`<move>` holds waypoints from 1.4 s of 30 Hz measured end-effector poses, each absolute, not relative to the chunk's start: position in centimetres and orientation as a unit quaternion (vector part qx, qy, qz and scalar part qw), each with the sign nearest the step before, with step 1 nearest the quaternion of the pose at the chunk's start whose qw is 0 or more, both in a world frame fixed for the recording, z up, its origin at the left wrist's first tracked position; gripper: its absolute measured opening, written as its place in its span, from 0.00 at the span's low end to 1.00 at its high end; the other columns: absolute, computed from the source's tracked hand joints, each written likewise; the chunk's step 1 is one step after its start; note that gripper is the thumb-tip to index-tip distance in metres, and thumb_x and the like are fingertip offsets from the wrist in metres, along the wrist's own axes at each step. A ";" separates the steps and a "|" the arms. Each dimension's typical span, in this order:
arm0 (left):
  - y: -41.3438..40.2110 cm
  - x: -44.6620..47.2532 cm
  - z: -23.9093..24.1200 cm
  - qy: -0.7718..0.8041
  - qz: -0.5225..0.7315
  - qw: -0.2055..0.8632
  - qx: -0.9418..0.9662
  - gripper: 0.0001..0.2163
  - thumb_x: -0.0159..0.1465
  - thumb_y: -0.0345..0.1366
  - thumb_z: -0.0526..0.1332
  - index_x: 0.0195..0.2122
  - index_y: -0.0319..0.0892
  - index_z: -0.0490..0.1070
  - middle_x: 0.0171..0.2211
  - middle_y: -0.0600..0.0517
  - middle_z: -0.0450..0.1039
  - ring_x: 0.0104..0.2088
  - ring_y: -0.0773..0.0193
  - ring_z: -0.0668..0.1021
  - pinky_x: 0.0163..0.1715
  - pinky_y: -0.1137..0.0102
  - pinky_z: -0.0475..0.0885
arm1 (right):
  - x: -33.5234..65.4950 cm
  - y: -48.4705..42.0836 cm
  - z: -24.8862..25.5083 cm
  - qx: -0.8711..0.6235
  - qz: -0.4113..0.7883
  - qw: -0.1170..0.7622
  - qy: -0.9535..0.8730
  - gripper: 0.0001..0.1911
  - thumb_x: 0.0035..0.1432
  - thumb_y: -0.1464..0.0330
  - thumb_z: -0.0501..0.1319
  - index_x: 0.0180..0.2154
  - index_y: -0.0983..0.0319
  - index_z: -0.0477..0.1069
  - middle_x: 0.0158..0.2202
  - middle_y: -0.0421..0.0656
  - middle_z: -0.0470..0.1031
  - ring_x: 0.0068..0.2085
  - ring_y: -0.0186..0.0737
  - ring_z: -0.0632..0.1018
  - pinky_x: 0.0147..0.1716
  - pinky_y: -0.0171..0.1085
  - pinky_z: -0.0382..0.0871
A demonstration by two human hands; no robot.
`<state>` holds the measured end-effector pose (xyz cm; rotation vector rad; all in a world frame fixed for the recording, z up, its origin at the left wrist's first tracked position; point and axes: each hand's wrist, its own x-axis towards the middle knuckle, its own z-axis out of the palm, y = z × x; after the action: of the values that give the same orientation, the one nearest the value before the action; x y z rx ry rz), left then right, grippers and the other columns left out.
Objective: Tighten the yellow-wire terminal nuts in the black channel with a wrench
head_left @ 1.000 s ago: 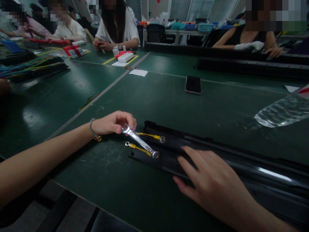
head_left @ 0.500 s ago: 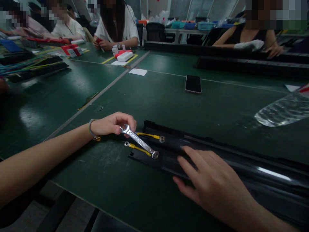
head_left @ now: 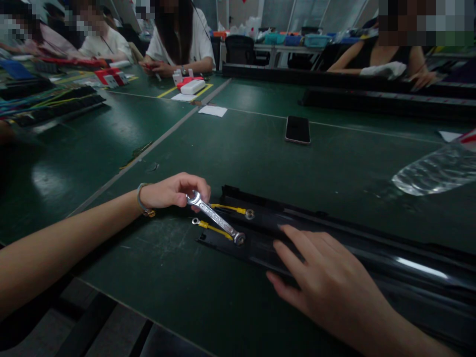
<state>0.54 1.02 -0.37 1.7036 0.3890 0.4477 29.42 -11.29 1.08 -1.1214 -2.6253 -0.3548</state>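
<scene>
My left hand [head_left: 182, 191] is closed on the upper end of a silver open-ended wrench [head_left: 215, 217]. The wrench slants down to the right, and its lower jaw is at a nut [head_left: 240, 239] near the end of a long black plastic channel [head_left: 267, 244]. Two yellow wires lie at this end: the upper wire [head_left: 228, 208] runs to a round terminal on the channel, and the lower wire [head_left: 213, 228] has a ring lug pointing left. Over the channel, to the right of the wrench, rests my right hand [head_left: 323, 277], fingers spread and holding nothing.
A phone [head_left: 298, 130] lies flat on the green table [head_left: 238, 158], with a clear plastic bottle [head_left: 427, 171] at the right. Paper [head_left: 212, 111] and red and white parts [head_left: 191, 85] lie farther back. Bundled wires [head_left: 55, 104] are at the left. Several people sit around the table.
My hands and the wrench look unmoved. Across the table, the seated person's hands have shifted slightly.
</scene>
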 end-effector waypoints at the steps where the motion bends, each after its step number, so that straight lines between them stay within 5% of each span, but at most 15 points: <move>1: 1.0 0.5 -0.4 0.169 0.193 0.620 0.742 0.17 0.53 0.50 0.61 0.31 0.40 0.68 0.22 0.52 0.64 0.24 0.65 0.68 0.27 0.70 0.67 | 29.4 -11.3 1.1 -0.387 -0.121 0.131 -0.905 0.12 0.51 0.65 0.56 0.33 0.65 0.72 0.39 0.54 0.73 0.34 0.45 0.72 0.32 0.41 0.65; 31: 0.6 1.1 0.5 0.193 0.169 0.580 0.773 0.20 0.57 0.52 0.55 0.26 0.37 0.66 0.22 0.50 0.64 0.25 0.63 0.68 0.29 0.68 0.66 | 29.4 -11.3 1.3 -0.391 -0.121 0.127 -0.904 0.12 0.50 0.66 0.55 0.33 0.65 0.73 0.39 0.53 0.73 0.34 0.46 0.72 0.32 0.41 0.65; 42: 1.1 0.3 -0.5 0.181 0.221 0.620 0.731 0.14 0.56 0.44 0.61 0.38 0.40 0.68 0.23 0.53 0.65 0.24 0.66 0.68 0.26 0.72 0.67 | 29.5 -11.4 1.1 -0.389 -0.124 0.128 -0.904 0.13 0.51 0.64 0.55 0.33 0.65 0.72 0.39 0.54 0.73 0.34 0.45 0.72 0.31 0.41 0.65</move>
<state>0.28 1.10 -0.52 1.6808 0.4174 0.5073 29.45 -11.38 1.10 -1.1320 -2.6288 -0.3594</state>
